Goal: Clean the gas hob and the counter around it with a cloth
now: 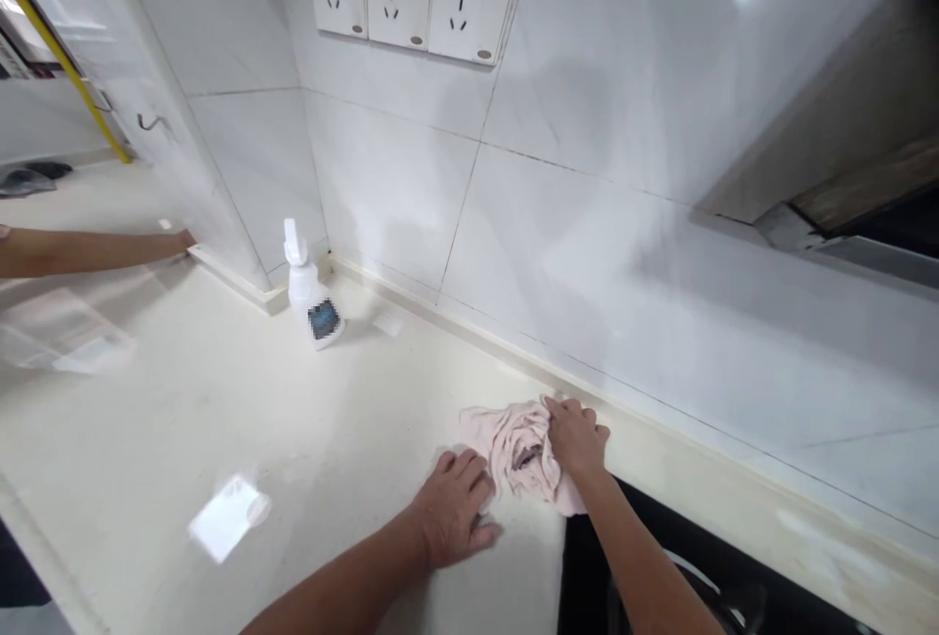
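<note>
Wiping seemed in hand: the pink cloth (517, 444) lay against the curled right hand (579, 437), its grip unclear, right of the left hand (456, 510), spread on the bench (330, 430). The next stroke likely called for pressure.

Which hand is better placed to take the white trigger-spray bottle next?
Left hand, probably: it rests on the cream countertop, nearer the white bottle. The right hand is on the crumpled pink cloth, farther away.

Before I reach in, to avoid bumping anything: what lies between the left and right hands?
A crumpled pink cloth lies between the left hand and right hand, in the head view.
</note>
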`<action>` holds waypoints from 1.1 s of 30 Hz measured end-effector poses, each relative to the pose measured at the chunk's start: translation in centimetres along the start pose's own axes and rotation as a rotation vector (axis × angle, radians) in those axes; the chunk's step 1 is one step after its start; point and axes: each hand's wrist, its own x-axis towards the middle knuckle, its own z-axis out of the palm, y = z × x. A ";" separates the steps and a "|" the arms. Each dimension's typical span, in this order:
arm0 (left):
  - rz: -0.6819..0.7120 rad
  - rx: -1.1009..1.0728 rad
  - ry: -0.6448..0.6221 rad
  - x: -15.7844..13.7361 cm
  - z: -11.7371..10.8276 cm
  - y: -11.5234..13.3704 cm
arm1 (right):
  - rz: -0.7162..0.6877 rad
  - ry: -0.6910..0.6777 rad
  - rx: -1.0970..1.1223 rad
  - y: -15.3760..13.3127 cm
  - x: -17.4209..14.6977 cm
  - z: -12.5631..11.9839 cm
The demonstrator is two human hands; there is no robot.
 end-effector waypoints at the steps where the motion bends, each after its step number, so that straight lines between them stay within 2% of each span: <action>1: 0.003 0.000 -0.002 0.0 0.0 0.0 | 0.031 0.006 0.008 0.0 0.0 -0.1; 4: 0.006 0.000 -0.012 0.0 0.0 0.0 | 0.123 0.023 0.022 -0.7 -0.2 -0.2; 8: -0.005 0.005 -0.001 0.0 0.1 0.0 | -0.035 0.016 -0.002 -1.5 -0.9 0.1; 10: -0.003 0.002 -0.001 0.0 0.2 0.0 | -0.060 0.011 -0.006 -1.1 -0.8 0.1; 13: -0.001 -0.006 -0.007 0.0 0.2 0.0 | 0.063 0.019 0.012 -0.1 -0.1 0.0; 15: -0.007 -0.005 -0.006 0.0 0.2 0.0 | 0.087 0.034 0.022 0.2 0.0 -0.1; 20: 0.001 -0.002 -0.003 0.0 0.5 -0.1 | -0.123 -0.002 0.049 0.9 -1.6 0.0; 23: 0.003 0.008 0.006 0.0 0.7 -0.2 | -0.013 -0.077 0.199 1.9 -1.2 -0.2; 26: 0.009 0.017 0.008 -0.1 0.7 -0.2 | 0.104 -0.096 0.330 2.3 0.5 -0.1; 29: 0.009 0.017 0.005 -0.1 0.8 -0.3 | 0.127 -0.086 0.377 2.0 1.8 0.5; 33: 0.003 0.001 -0.004 -0.1 0.7 -0.2 | 0.180 -0.098 0.392 1.6 2.1 0.9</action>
